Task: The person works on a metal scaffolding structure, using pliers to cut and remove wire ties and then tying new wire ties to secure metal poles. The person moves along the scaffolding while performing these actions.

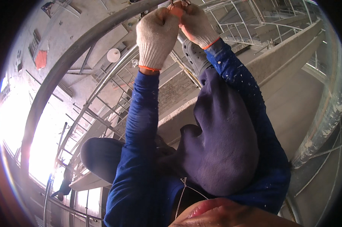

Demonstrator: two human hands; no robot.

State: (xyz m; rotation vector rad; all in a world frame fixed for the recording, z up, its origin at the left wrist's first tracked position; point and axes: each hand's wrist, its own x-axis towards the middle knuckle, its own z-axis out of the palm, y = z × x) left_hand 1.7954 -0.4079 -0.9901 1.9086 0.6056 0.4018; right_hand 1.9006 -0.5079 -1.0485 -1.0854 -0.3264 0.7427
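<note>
Both hands wear white knitted work gloves with orange cuffs and meet at the top of the view. The left hand (157, 38) and right hand (196, 23) pinch a small orange object (176, 11) against a grey curved metal scaffold pipe (70, 56). A grey perforated clog (193, 56) rests just below them.

Grey concrete walls (84, 45) and a concrete ledge (288, 53) are standing around metal scaffolding pipes (57, 75). Harsh daylight (16, 125) is flooding in at the left, and a paint-flecked pole (326, 113) is rising at the right.
</note>
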